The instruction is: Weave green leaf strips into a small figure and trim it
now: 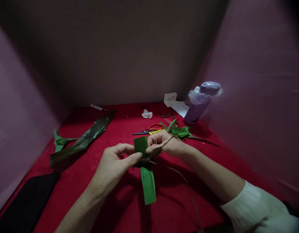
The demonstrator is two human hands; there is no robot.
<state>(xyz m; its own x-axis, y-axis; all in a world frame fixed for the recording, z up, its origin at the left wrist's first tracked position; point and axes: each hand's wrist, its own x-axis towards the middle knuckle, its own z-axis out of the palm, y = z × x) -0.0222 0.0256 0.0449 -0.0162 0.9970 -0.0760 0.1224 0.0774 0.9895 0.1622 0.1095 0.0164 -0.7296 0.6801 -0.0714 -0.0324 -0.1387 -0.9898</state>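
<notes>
Between my two hands, above the red cloth, is a green leaf strip (pixel 148 186) with a darker brownish-green strip (pixel 149 158) crossed around its middle. My left hand (pixel 119 160) pinches the folded leaf from the left, thumb in front. From the right, my right hand (pixel 164 144) is closed at the upper part of the leaf; the dark strip's pointed end rises past its fingers. A long thin brown strand (pixel 185 181) trails down to the right below the hands. Exactly what the right fingertips grip is partly hidden.
Scissors (pixel 149 130) with red and yellow handles lie beyond my hands, beside folded green leaf pieces (pixel 180 131). A long dark leaf (pixel 91 134) and a folded leaf piece (pixel 59 141) lie left. A purple bin (pixel 196 111), crumpled tissue (pixel 147 114), pen (pixel 98 107) and white cards (pixel 180 107) stand farther back.
</notes>
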